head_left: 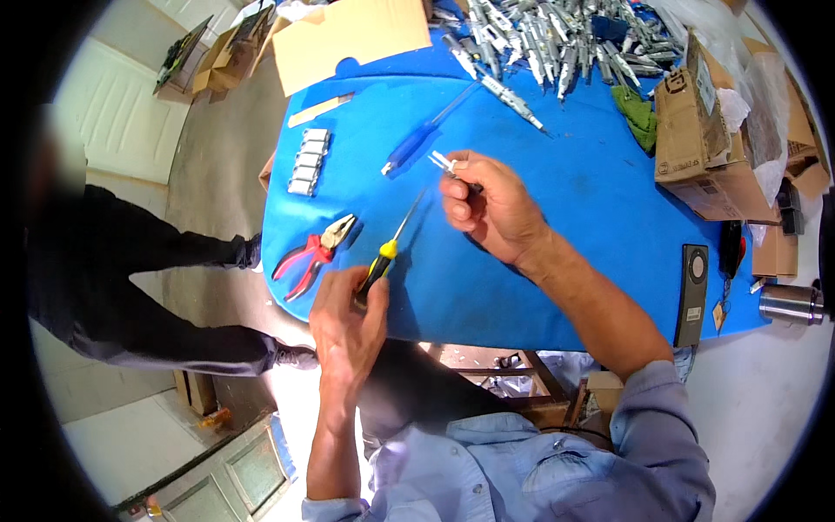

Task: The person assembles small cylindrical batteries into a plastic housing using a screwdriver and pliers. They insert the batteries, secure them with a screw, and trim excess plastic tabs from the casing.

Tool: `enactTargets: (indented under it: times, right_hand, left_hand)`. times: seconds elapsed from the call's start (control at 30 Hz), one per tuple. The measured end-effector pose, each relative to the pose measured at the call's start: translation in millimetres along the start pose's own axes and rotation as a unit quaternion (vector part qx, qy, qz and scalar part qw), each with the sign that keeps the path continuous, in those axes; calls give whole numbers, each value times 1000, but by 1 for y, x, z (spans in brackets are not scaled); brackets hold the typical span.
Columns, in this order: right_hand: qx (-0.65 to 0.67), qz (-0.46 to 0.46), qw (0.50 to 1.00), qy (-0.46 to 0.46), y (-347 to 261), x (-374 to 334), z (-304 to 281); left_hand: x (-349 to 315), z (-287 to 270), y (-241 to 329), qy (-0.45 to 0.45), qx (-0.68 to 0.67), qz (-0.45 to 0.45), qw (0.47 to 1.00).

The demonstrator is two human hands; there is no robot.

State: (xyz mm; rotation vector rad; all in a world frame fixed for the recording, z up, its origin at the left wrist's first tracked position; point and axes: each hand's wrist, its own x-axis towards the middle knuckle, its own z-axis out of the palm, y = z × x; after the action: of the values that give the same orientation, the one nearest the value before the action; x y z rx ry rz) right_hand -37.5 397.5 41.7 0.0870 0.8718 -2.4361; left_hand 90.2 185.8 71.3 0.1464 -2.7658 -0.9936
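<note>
My left hand point(344, 317) is at the near left edge of the blue-covered table, its thumb and fingers closed around the black end of a screwdriver point(384, 257) with a yellow-and-black handle. The thin shaft points up and away toward my other hand. Over the middle of the table, my right hand point(491, 204) pinches a small silver metal piece point(442, 162); most of that piece is hidden by the fingers. Red-handled pliers point(319, 252) lie just beyond my left hand. A blue screwdriver point(416, 145) rests farther back, beyond my right hand.
A heap of silver metal parts point(557, 39) covers the far side. Several silver blocks point(309, 163) stand in a row at left. Cardboard boxes point(696, 139), a green cloth point(636, 117) and a metal cylinder point(790, 305) are at right. Another person point(130, 270) stands at left.
</note>
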Motion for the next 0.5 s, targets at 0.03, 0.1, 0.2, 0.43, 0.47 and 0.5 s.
enactTargets:
  times: [0.03,0.1,0.2,0.43,0.47,0.5]
  right_hand:
    - [16,-1,1000,4,0,0,1]
    - [31,3,1000,4,-1,-2,1]
    - [42,12,999,-9,-5,-3,-2]
    - [101,-52,993,-12,-21,-1,-9]
    - [96,-68,993,-19,-23,0,-12]
    - [93,-73,993,-13,-24,1,-13]
  left_hand:
    - [-2,-2,6,-11,-40,-36,998]
    - [-11,-2,15,-9,-140,-116,983]
    - [-16,0,16,-6,-208,-152,966]
    - [9,8,25,22,92,15,995]
    - [12,11,22,40,127,65,989]
    - [18,10,24,44,140,88,985]
